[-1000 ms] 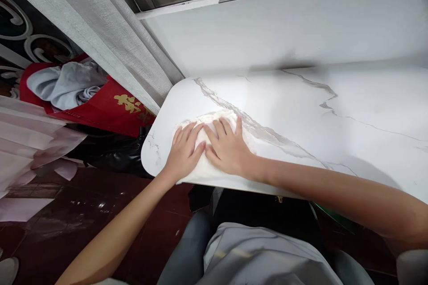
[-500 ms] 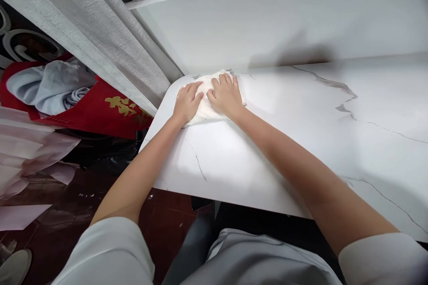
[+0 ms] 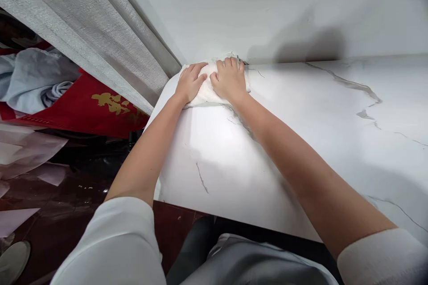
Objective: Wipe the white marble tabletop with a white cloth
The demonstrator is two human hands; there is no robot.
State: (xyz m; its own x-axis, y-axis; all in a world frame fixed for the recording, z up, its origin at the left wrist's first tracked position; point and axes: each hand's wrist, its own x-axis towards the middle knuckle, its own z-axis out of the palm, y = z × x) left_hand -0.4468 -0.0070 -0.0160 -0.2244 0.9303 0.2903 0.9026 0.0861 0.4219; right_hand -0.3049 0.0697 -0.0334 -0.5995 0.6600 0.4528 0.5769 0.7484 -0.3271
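A white, fluffy-looking cloth point(image 3: 204, 94) lies on the white, marble-patterned table point(image 3: 227, 164), close to its rear left corner. My left hand point(image 3: 190, 83) presses on the left part of the cloth, its fingers bent over the fabric and its thumb pointing inward. On the right part, my right hand point(image 3: 230, 79) grips the cloth with curled fingers, the tips near the back panel. Both arms reach forward over the tabletop. The palms and the fabric under them are hidden.
A pale upright panel point(image 3: 214, 13) borders the table's back edge. To the left hangs a grey textured curtain point(image 3: 100, 26). Beyond it are a red bag with gold print point(image 3: 110, 103) and grey-blue fabric point(image 3: 40, 78). Pale translucent sheets point(image 3: 30, 147) lie above the dark red floor point(image 3: 63, 209).
Both hands and the cloth have slid away from me, toward the back panel. The view has tilted slightly as well.
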